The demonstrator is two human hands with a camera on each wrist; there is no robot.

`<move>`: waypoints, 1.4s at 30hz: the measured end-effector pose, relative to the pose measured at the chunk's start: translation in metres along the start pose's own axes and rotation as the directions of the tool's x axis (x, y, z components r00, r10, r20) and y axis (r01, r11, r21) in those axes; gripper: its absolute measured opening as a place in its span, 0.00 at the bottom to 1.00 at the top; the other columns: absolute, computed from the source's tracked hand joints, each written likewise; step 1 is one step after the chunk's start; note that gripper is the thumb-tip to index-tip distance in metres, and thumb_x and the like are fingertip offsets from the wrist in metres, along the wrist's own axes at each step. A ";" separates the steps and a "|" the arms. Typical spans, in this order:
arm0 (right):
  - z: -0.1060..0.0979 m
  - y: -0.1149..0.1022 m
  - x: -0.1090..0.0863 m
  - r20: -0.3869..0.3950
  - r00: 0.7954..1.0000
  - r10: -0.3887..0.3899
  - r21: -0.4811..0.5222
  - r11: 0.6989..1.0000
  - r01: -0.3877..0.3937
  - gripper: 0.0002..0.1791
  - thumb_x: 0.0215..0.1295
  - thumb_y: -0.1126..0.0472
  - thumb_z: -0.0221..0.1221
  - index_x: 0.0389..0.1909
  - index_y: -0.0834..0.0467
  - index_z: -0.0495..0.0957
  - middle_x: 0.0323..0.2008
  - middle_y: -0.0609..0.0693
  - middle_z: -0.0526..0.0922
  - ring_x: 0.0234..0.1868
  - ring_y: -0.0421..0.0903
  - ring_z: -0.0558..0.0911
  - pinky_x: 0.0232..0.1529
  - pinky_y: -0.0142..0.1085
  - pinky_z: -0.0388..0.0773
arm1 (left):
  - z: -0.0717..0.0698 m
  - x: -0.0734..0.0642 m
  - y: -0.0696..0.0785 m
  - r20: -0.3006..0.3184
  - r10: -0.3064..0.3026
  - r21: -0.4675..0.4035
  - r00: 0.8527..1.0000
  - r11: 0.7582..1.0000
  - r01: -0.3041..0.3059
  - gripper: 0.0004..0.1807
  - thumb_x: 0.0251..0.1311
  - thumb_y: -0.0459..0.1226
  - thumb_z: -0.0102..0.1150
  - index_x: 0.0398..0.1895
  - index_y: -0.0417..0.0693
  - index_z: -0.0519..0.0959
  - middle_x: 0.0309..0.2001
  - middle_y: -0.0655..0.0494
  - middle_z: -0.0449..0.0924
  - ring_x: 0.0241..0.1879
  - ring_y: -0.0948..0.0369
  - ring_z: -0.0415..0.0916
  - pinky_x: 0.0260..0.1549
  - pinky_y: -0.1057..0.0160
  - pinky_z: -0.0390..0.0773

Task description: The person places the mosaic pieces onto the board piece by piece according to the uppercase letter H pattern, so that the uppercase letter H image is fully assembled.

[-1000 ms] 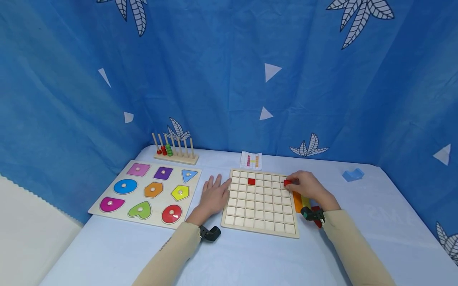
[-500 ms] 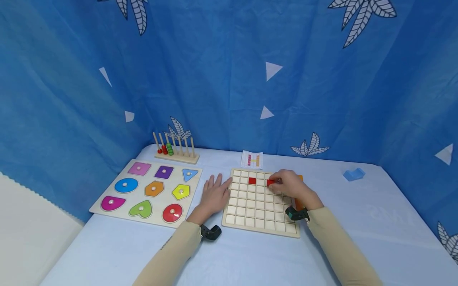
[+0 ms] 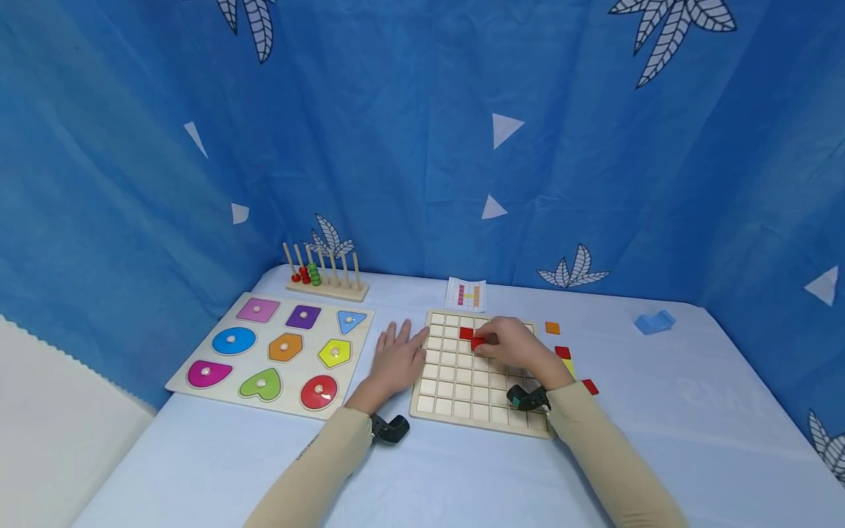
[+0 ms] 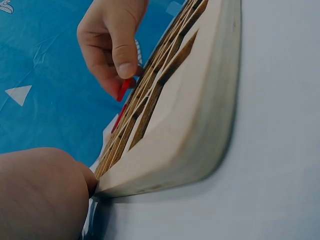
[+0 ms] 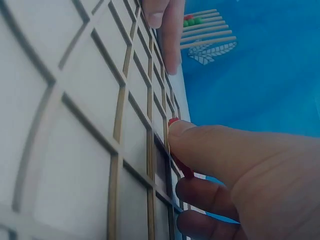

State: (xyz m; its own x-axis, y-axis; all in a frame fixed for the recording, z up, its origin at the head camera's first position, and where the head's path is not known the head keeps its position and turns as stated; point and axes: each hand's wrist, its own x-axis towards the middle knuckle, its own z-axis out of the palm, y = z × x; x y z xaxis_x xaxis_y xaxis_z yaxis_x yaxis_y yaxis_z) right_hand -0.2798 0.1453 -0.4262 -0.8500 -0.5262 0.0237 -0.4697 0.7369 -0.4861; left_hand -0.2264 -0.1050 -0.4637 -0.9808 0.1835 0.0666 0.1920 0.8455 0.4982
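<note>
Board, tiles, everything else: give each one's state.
board: flat on the table
left hand: spread, at the board's left edge
right hand: pinching the held tile
held tile: tilted, not seated
set tile: lying in the board
loose tiles: lying right of the board
card: lying behind the board
puzzle: all nine shapes in place
bead rack: upright, partly beaded
blue block: on the table

Grid (image 3: 461, 393): pale wood, smooth, matt. Far-left rack (image 3: 328, 291): bare wood. Far card (image 3: 465, 295): paper. Backdrop (image 3: 396, 147): creased cloth, faint sheen.
</note>
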 end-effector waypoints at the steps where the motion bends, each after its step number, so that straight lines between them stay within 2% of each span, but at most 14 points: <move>1: 0.001 -0.001 0.001 0.001 1.000 0.004 -0.002 1.000 -0.004 0.16 0.64 0.58 0.69 0.50 0.61 0.87 0.42 0.52 0.88 0.37 0.43 0.77 0.41 0.37 0.78 | 0.000 0.000 0.000 0.001 -0.001 -0.002 1.000 1.000 0.001 0.27 0.76 0.42 0.41 0.76 0.51 0.67 0.80 0.35 0.53 0.81 0.34 0.42 0.77 0.34 0.44; 6: 0.004 -0.007 0.001 0.000 1.000 -0.024 -0.010 1.000 0.024 0.14 0.64 0.59 0.68 0.48 0.60 0.88 0.42 0.52 0.88 0.40 0.44 0.81 0.45 0.40 0.81 | 0.000 0.000 0.001 0.003 -0.005 -0.001 1.000 1.000 0.005 0.27 0.76 0.43 0.41 0.76 0.52 0.67 0.80 0.36 0.53 0.81 0.35 0.41 0.77 0.35 0.44; 17: 0.010 -0.009 0.005 -0.002 0.998 -0.057 -0.009 0.998 0.057 0.12 0.63 0.60 0.69 0.46 0.60 0.89 0.38 0.50 0.87 0.35 0.41 0.77 0.39 0.34 0.78 | 0.002 0.001 0.001 0.001 -0.003 0.008 1.000 1.000 0.003 0.27 0.76 0.43 0.40 0.76 0.52 0.67 0.80 0.36 0.54 0.81 0.34 0.42 0.77 0.35 0.44; 29: 0.011 -0.008 0.008 0.002 0.999 -0.032 -0.008 0.999 0.032 0.13 0.63 0.59 0.69 0.46 0.59 0.89 0.39 0.50 0.86 0.37 0.42 0.78 0.42 0.36 0.79 | 0.001 0.000 0.002 0.003 -0.007 0.009 1.000 1.000 0.007 0.27 0.76 0.43 0.41 0.76 0.52 0.67 0.80 0.35 0.54 0.81 0.34 0.42 0.77 0.35 0.44; 42: 0.011 -0.012 0.009 -0.012 0.998 -0.054 -0.035 0.998 0.054 0.13 0.63 0.59 0.69 0.46 0.59 0.89 0.37 0.49 0.86 0.35 0.41 0.76 0.39 0.35 0.77 | 0.000 0.003 0.002 0.011 -0.012 0.008 1.000 1.000 0.012 0.27 0.76 0.43 0.41 0.76 0.52 0.67 0.80 0.36 0.53 0.81 0.34 0.41 0.77 0.35 0.44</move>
State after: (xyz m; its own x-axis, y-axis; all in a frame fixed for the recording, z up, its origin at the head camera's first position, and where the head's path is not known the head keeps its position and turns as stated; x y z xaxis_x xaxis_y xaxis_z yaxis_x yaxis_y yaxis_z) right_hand -0.2794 0.1268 -0.4301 -0.8262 -0.5601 0.0609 -0.5229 0.7219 -0.4533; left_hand -0.2288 -0.1027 -0.4630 -0.9825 0.1792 0.0507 0.1807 0.8516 0.4921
